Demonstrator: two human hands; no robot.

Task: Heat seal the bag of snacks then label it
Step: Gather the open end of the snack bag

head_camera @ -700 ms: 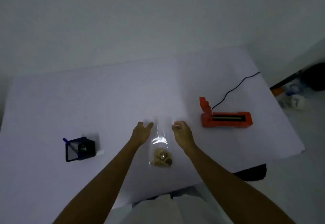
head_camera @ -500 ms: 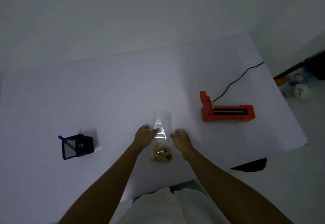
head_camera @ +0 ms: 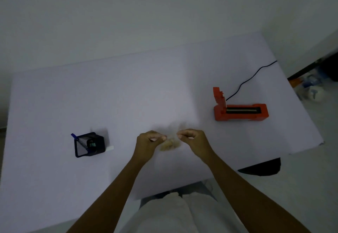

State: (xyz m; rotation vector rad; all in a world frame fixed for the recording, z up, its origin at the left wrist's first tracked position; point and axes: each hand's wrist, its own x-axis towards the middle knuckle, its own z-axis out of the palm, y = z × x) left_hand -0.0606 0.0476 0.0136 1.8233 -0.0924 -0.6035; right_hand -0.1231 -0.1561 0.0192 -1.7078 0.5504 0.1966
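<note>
A clear plastic bag of golden-brown snacks [head_camera: 170, 144] hangs blurred between my two hands, just above the white table [head_camera: 128, 95]. My left hand [head_camera: 149, 144] pinches its left side with thumb and fingers. My right hand [head_camera: 193, 140] pinches its right side the same way. An orange heat sealer [head_camera: 239, 111] stands open to the right, its lid raised at the left end and its dark sealing strip showing. Left of my hands, a black mesh holder [head_camera: 89, 144] contains a blue pen [head_camera: 76, 138] and a dark item, with a small white label [head_camera: 110, 148] beside it.
A black cable [head_camera: 250, 80] runs from the sealer toward the table's far right corner. Cluttered items [head_camera: 311, 88] lie on the floor past the right edge. A dark shape [head_camera: 261, 166] shows under the table's near right edge.
Both hands closed from spread fingers onto the bag's sides and lifted it off the table; the bag now looks blurred and bunched between them.
</note>
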